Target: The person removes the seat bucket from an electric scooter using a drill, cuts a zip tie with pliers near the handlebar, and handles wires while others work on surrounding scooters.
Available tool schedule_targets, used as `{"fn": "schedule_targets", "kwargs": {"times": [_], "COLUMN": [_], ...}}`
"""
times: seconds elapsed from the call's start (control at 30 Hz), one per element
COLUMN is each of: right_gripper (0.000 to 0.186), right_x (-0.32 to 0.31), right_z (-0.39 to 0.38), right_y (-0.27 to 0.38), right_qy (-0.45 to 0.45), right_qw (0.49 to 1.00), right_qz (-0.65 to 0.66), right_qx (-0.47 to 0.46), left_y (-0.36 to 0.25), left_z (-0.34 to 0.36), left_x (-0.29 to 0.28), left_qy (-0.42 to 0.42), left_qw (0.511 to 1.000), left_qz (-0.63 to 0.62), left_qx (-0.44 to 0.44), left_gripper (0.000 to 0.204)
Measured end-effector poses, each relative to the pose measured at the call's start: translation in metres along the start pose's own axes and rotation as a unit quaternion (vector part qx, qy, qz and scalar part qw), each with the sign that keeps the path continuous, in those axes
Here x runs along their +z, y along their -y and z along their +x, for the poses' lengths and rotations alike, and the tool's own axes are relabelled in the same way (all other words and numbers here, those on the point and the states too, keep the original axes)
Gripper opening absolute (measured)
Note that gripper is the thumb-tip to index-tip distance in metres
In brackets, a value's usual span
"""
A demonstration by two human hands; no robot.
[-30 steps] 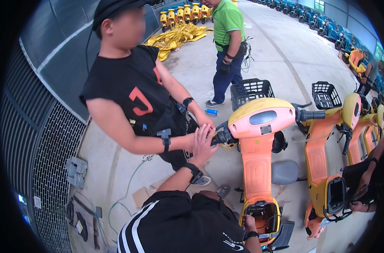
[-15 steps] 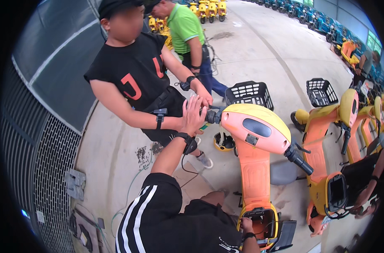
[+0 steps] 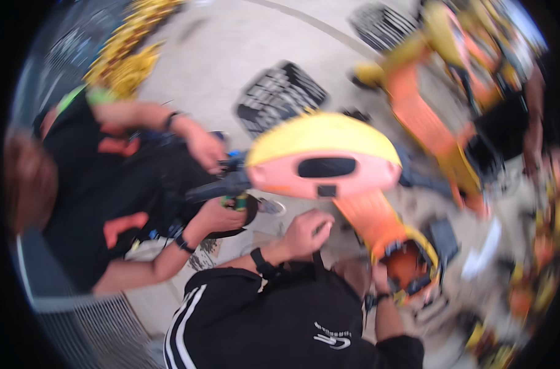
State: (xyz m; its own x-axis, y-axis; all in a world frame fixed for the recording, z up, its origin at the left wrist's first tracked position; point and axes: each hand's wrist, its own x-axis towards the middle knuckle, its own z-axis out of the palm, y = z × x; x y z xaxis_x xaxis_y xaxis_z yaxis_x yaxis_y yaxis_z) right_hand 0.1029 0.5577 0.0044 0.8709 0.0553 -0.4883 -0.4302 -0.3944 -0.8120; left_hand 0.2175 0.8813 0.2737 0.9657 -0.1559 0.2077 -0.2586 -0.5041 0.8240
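My left hand (image 3: pixel 306 234) is raised below the orange-and-yellow scooter's headstock (image 3: pixel 323 132), off the handlebar, its fingers curled; anything inside them is too blurred to make out. My right hand (image 3: pixel 381 277) is at the left rim of the scooter's open storage compartment (image 3: pixel 408 264), fingers appearing wrapped on it. A co-worker in black stands at the left; one of their hands (image 3: pixel 200 144) is at the dark handlebar, the other (image 3: pixel 221 215) is on a small green thing just below it.
A black basket (image 3: pixel 280 98) stands beyond the headstock. More orange-and-yellow scooters (image 3: pixel 424 117) stand at right, with another person's arm (image 3: pixel 532 123) beside them. A pile of yellow material (image 3: pixel 129 52) lies upper left. The picture is badly blurred.
The view has swung sharply. My left hand has left the co-worker's hands at the handlebar and lowered, fingers now curled. My right hand stays at the compartment.
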Motion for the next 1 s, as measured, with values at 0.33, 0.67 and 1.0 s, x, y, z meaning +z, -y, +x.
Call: {"fn": "schedule_targets", "kwargs": {"times": [0.33,0.67,1.0], "right_gripper": [0.024,0.028,0.041], "right_x": [0.08,0.029,-0.195], "right_z": [-0.012,-0.093,-0.158], "right_y": [0.117,0.016,0.03], "right_qy": [-0.092,-0.386,-0.648], "right_qw": [0.95,0.922,0.684], "right_qz": [0.297,0.006,-0.332], "right_qx": [0.027,-0.003,0.036], "left_y": [0.123,0.169,0.247], "left_z": [-0.056,-0.129,-0.164], "left_x": [0.183,0.23,0.259], "left_qy": [0.413,0.353,0.312], "left_qw": [0.793,0.814,0.886], "left_qz": [-0.222,0.019,0.181], "left_qx": [-0.39,-0.461,-0.292], "left_gripper": [0.032,0.023,0.019]}}
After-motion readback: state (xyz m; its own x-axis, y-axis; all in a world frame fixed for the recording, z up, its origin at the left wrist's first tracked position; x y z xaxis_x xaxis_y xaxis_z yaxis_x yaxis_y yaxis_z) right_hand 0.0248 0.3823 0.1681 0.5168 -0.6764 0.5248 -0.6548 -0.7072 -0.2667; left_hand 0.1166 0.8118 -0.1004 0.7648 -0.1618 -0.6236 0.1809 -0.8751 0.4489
